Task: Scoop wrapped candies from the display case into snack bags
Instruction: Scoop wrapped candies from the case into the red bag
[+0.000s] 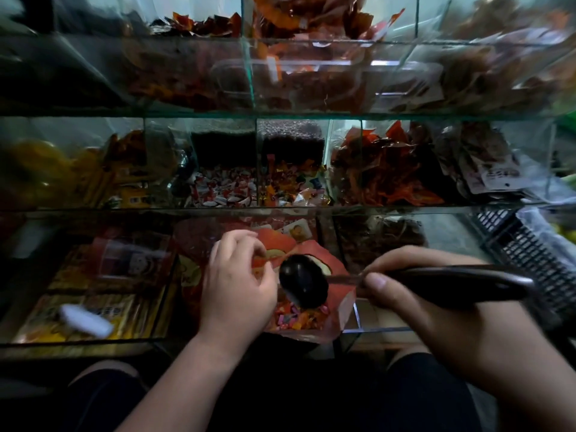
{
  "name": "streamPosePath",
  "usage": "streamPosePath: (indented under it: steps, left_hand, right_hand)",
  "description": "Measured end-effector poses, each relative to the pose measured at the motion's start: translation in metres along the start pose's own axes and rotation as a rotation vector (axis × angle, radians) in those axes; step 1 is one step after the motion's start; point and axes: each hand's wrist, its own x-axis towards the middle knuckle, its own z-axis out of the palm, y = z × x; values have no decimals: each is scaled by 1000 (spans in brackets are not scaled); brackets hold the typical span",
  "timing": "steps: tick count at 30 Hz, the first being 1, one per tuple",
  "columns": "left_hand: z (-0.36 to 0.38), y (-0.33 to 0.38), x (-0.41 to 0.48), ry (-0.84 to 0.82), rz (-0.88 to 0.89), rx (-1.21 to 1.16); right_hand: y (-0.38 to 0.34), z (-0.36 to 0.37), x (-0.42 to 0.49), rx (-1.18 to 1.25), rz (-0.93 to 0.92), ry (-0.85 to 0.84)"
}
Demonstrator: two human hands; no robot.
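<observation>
A red snack bag [314,254] stands open in the lowest glass compartment, with small wrapped candies [299,318] in pink, orange and red showing at its mouth. My left hand [240,275] pinches the bag's left edge and holds it open. A black scoop [304,283] hangs with its bowl turned down over the bag's opening. My right hand [414,285] grips the scoop's long black handle from the right. More wrapped candies [227,188] fill the middle-shelf compartments of the glass display case [280,210].
Glass dividers split three tiers holding red and orange packets [383,169]. A white oblong object [87,321] lies on yellow packs at lower left. A black plastic basket [523,254] sits at the right. My knees show below the case's front edge.
</observation>
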Motion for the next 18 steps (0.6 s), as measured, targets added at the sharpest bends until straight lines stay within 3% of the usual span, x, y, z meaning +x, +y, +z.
streamPosePath:
  steps: [3, 5, 8, 11, 14, 18]
  left_hand:
    - [-6, -16, -4, -185, -108, 256]
    - [-6, -23, -8, -306, -199, 231]
    - [-4, -27, -15, -290, -200, 150]
    - [-1, -30, -18, -214, -162, 102]
    - [0, -32, -21, -189, -144, 82]
    - [4, -30, -26, -207, -115, 58]
  right_hand:
    - [6, 21, -5, 28, -1, -123]
    - [16, 47, 11, -63, 21, -209]
    - [37, 78, 18, -321, -66, -320]
    - [44, 92, 14, -103, -33, -329]
    - [50, 109, 13, 180, 88, -193]
    - [63, 130, 20, 154, 215, 157]
